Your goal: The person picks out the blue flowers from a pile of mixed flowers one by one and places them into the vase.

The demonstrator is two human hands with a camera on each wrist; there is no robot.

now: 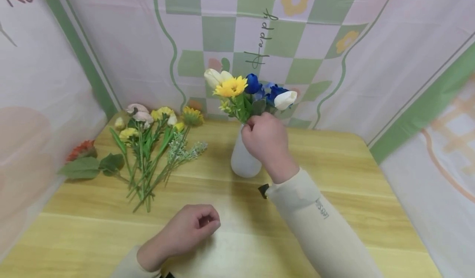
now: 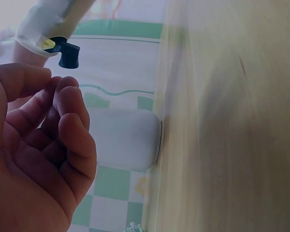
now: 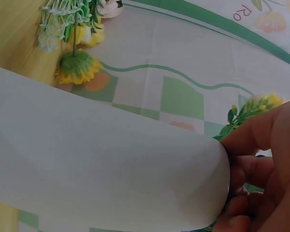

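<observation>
A white vase (image 1: 245, 158) stands upright toward the back of the table, holding white tulips (image 1: 285, 100), a yellow daisy-like flower (image 1: 231, 87) and blue flowers (image 1: 253, 84). At its mouth my right hand (image 1: 266, 140) has its fingers curled around flower stems; the stems are mostly hidden by the hand. In the right wrist view the fingers (image 3: 253, 137) lie against the vase rim. My left hand (image 1: 189, 228) is near the front of the table, loosely curled, with nothing in it. The left wrist view shows its thumb close to the fingertips.
Several loose flowers (image 1: 146, 158) lie in a pile on the left of the wooden table (image 1: 334, 212), with yellow and pink blooms. A red flower (image 1: 81, 151) with broad leaves lies at the left edge. Patterned cloth (image 1: 219, 32) hangs behind the table and at both sides.
</observation>
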